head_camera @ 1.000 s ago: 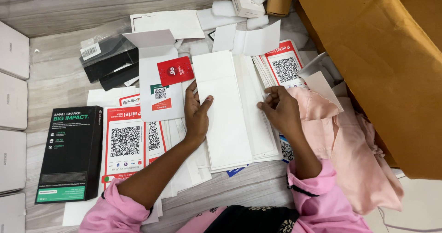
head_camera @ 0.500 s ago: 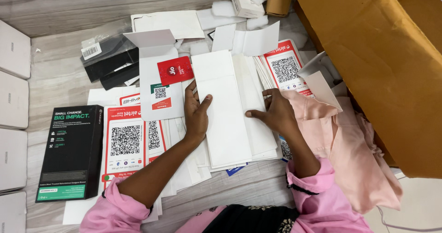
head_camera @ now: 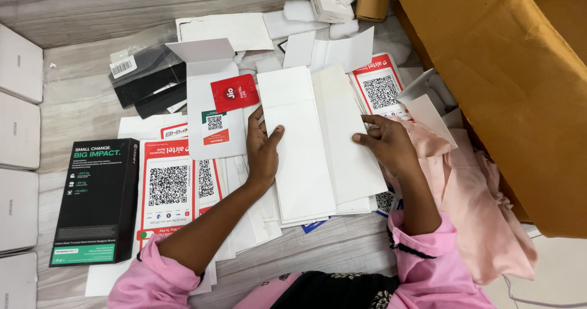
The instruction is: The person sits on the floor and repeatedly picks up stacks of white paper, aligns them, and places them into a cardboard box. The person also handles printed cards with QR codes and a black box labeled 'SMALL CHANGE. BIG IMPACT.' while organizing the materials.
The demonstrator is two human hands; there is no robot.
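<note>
The left hand (head_camera: 264,151) lay flat, fingers spread, pinning the white card stack (head_camera: 298,156), while the right hand (head_camera: 386,144) pinched the edge of a thin, light, bendable white sheet (head_camera: 348,132), judged best gripped at that edge

View: a single head-worn camera.
Position: above the person's lap, close in.
Facing: almost straight down at the wood-grain floor (head_camera: 79,101).
Reach: both forearms, paper stacks, part of a cardboard box (head_camera: 507,83).
</note>
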